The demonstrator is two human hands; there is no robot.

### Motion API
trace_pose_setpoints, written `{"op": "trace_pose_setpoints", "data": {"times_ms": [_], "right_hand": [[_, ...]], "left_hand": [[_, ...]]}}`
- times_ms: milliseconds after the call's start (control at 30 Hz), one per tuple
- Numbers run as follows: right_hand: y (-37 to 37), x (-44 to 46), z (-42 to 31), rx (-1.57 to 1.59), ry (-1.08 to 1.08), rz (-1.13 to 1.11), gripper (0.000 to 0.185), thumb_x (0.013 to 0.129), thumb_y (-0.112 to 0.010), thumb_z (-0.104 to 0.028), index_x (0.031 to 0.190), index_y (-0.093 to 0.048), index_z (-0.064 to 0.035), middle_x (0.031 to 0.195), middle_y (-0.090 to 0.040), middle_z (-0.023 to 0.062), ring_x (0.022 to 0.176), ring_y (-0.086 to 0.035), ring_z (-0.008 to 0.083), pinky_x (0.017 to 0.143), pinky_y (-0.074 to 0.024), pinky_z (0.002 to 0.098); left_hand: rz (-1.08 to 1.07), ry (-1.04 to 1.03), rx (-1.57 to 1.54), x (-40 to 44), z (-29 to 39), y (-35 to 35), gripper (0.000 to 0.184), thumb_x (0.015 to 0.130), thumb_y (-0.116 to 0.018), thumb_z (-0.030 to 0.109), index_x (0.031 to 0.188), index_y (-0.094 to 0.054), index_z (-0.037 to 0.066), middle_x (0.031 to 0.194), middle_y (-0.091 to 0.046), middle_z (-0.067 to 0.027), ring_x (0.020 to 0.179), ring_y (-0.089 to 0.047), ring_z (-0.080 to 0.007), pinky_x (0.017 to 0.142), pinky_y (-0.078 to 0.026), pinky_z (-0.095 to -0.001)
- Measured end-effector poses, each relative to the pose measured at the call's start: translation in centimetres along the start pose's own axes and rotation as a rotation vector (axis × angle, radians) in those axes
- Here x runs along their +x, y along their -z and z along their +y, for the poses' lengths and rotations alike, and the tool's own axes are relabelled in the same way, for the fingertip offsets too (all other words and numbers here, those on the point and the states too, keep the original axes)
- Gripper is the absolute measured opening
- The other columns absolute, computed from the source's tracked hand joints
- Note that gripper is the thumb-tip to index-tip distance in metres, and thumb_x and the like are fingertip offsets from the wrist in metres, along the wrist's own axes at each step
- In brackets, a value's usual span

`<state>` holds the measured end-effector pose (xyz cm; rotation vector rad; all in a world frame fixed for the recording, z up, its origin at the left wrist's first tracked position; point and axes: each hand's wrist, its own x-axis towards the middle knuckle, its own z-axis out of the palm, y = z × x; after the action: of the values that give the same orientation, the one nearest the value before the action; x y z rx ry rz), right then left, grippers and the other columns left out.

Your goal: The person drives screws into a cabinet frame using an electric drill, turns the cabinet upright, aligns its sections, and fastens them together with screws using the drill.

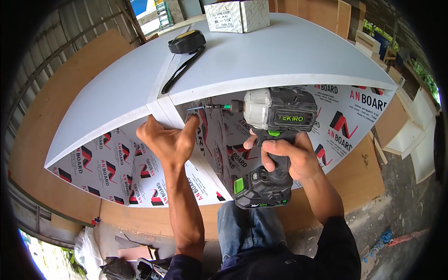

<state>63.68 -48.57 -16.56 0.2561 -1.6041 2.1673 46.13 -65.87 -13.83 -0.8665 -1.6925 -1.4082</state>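
Observation:
My right hand (289, 151) is wrapped round the grip of a black and grey cordless driver (280, 112), which lies level and points left. Its bit (217, 107) reaches toward the white upright divider (170, 114) of the cabinet, beside a small bluish metal piece (196, 108). My left hand (170, 140) grips the divider's front edge just under the top panel, its thumb near the metal piece. Whether the bit touches a screw is too small to tell. A black tape measure (187, 42) with a strap rests on the white top panel (261, 51).
A box of screws (237, 16) stands at the back of the top panel. Brown boards (336, 186) lie beneath and beside the cabinet. At right are white panels (410, 126) and a coiled blue hose (380, 242). Plastic bags (88, 247) and tools lie at lower left.

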Motion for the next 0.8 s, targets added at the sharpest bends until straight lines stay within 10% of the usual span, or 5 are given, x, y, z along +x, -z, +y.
{"op": "trace_pose_setpoints", "data": {"times_ms": [800], "right_hand": [[0.44, 0.55, 0.66, 0.024, -0.01, -0.02, 0.036, 0.087, -0.063, 0.0, 0.122, -0.058, 0.005, 0.101, -0.07, 0.0205, 0.057, -0.056, 0.0131, 0.051, -0.0472, 0.0258]], "left_hand": [[0.006, 0.002, 0.06, -0.11, 0.45, 0.01, 0.034, 0.054, -0.072, 0.016, 0.078, -0.069, -0.008, 0.064, -0.069, -0.0107, 0.052, -0.062, -0.0175, 0.057, -0.051, -0.0279]]}}
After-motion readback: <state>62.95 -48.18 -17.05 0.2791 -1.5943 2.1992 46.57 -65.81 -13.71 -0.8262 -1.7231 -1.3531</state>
